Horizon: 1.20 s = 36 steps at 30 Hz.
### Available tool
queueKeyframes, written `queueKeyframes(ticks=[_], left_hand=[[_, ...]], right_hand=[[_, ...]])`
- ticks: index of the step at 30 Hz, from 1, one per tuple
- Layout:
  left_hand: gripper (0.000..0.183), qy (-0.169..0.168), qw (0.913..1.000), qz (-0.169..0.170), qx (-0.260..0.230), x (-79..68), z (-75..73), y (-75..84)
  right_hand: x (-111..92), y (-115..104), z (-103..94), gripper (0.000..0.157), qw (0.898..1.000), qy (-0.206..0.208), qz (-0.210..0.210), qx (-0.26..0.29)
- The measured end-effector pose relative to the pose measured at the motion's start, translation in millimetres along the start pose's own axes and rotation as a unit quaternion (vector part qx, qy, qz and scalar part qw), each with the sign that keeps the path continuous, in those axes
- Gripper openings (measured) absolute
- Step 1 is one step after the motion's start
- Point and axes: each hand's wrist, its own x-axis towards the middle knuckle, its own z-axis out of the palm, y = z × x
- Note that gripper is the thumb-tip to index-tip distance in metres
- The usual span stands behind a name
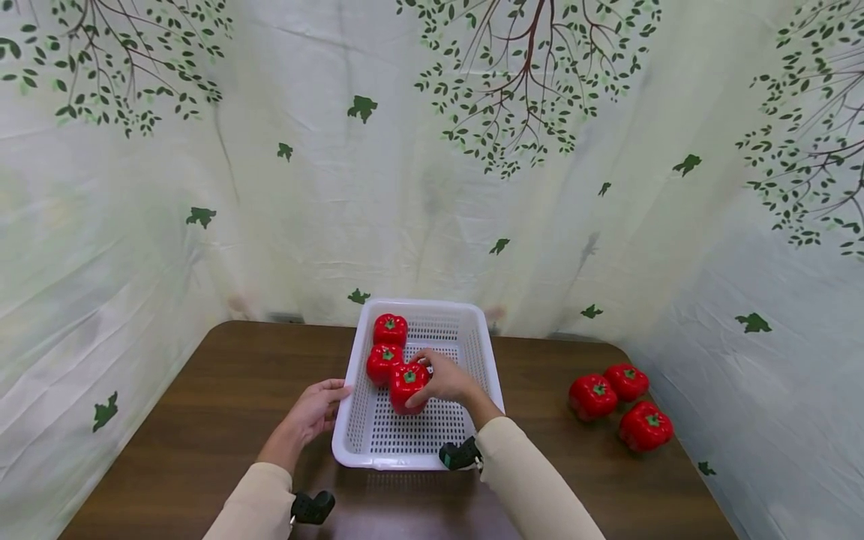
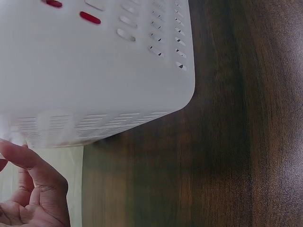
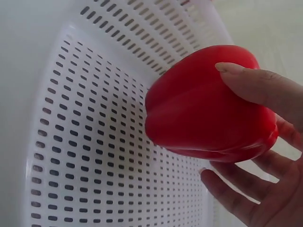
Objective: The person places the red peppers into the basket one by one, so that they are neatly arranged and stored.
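Note:
My right hand [image 1: 447, 381] grips a red bell pepper [image 1: 407, 394] with thumb and fingers, inside the white perforated basket [image 1: 388, 460]. The right wrist view shows this pepper [image 3: 199, 113] lying sideways between thumb and fingers, above the basket floor. Two more red bell peppers, a far one [image 1: 390, 328] and a nearer one [image 1: 382, 367], sit along the basket's left side. At the left rim, my left hand [image 1: 313, 411] holds the basket edge by its fingertips. In the left wrist view the hand [image 2: 42, 194] is partly cut off, beside the basket's outer wall [image 2: 94, 71].
Three red bell peppers stand on the brown table [image 1: 270, 360] to the right: one at left [image 1: 592, 397], one behind [image 1: 627, 382], one in front [image 1: 646, 427]. A leaf-patterned cloth [image 1: 418, 187] hangs behind and beside the table.

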Motion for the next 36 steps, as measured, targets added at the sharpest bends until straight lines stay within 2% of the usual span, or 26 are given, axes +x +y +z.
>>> queueKeyframes(ticks=[11, 19, 26, 36], left_hand=[[0.04, 0.01, 1.0, 0.001, 0.002, -0.9, -0.9, -2.2], [0.04, 0.01, 0.9999, 0.0, -0.004, -1.0, -1.5, -2.8], [0.038, 0.01, 0.9999, -0.002, -0.003, -0.2, -0.9, -2.7], [0.037, 0.009, 0.9999, -0.001, -0.005, -0.4, -1.6, -3.2]], right_hand=[[5, -21, 14.1, 0.066, 0.994, -0.055, 0.001, -0.094], [8, -35, 29.8, 0.071, 0.982, -0.069, 0.017, -0.177], [8, -42, 39.9, 0.075, 0.979, -0.079, 0.041, -0.182], [9, -43, 48.3, 0.076, 0.982, -0.083, 0.052, -0.16]])
